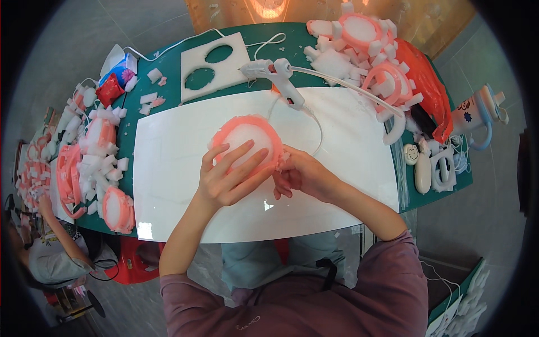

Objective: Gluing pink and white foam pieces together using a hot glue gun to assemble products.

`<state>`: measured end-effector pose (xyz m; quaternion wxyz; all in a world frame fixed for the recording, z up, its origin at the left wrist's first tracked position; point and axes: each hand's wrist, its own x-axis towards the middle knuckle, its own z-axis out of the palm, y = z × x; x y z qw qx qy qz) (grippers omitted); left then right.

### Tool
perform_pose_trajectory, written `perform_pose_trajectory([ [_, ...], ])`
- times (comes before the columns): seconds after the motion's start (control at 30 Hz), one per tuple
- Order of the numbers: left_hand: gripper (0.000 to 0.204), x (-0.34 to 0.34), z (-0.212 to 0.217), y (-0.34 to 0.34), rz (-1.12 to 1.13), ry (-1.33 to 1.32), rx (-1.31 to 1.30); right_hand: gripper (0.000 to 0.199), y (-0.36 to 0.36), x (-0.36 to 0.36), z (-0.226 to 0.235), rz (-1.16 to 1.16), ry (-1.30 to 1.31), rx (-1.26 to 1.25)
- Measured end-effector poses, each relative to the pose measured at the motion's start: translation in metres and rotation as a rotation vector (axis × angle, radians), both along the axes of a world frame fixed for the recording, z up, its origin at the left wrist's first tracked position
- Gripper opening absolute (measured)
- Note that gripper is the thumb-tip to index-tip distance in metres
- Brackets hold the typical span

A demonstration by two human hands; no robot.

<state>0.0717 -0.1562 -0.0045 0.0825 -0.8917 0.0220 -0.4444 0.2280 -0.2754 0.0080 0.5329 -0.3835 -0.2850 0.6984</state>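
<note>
Disc: a round white foam disc (247,140) with a pink band around its rim lies flat on the white board (168,185), near the middle of the green table (297,33).
Left hand: the left hand (227,177) lies on top of the disc, fingers spread and pressing down on its near half, pinning it to the board.
Right hand: the right hand (300,175) sits at the disc's right rim, fingers curled together and pinching the pink band against the foam edge; what exactly lies between the fingertips I cannot tell.
Glue gun: a white glue gun (278,76) lies on the table just beyond the board, apart from both hands, its cord (342,84) trailing to the right.
Step in hand: it looks like the pink band is being pressed onto the rim, 1 hand steadying, 1 hand seating the strip.
Next move: likely calls for the left hand to keep the disc from turning while the right works on along the rim, with even pressure so the band lies flush.
Around: 2 heaps of finished pink-rimmed discs and white foam blocks, left (92,163) and far right (370,56); a foam sheet (216,64) with 2 round holes cut out.
</note>
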Motion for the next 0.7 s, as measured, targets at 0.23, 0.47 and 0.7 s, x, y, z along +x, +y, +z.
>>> perform_pose_trajectory([
  [0.23,0.022,0.002,-0.004,0.011,-0.001,-0.065,-0.143,0.032,0.0,-0.003,-0.011,-0.101,-0.207,0.089],
  [0.47,0.017,0.0,-0.001,0.004,0.049,0.004,-0.089,0.036,0.001,-0.004,-0.007,-0.426,-1.051,0.383],
  [0.7,0.007,-0.001,0.002,0.0,0.06,-0.011,0.105,0.032,0.004,-0.005,-0.017,-0.545,-1.259,0.587],
])
